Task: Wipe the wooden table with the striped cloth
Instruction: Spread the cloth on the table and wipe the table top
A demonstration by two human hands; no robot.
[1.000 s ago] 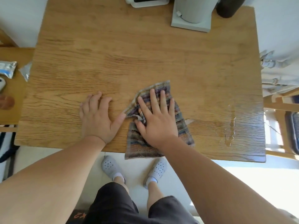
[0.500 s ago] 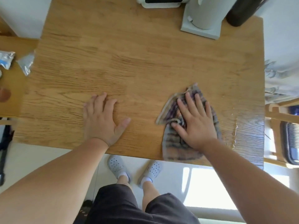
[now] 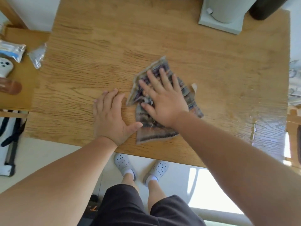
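The striped cloth (image 3: 153, 134) lies crumpled on the wooden table (image 3: 179, 46), near its front edge and a little right of the middle. My right hand (image 3: 162, 98) presses flat on the cloth with the fingers spread. My left hand (image 3: 112, 116) rests flat on the bare wood just left of the cloth, its thumb touching the cloth's edge. A wet, shiny patch (image 3: 267, 136) shows on the table at the front right corner.
A pale grey appliance base (image 3: 219, 18) and a dark cylinder (image 3: 263, 8) stand at the table's back right. A lower wooden surface (image 3: 19, 75) on the left holds foil packets (image 3: 37, 56) and small items. My feet in grey clogs (image 3: 123, 163) show below the front edge.
My right hand has slid the cloth from the right side back toward the left and a little away from the front edge. My left hand has stayed flat on the table.
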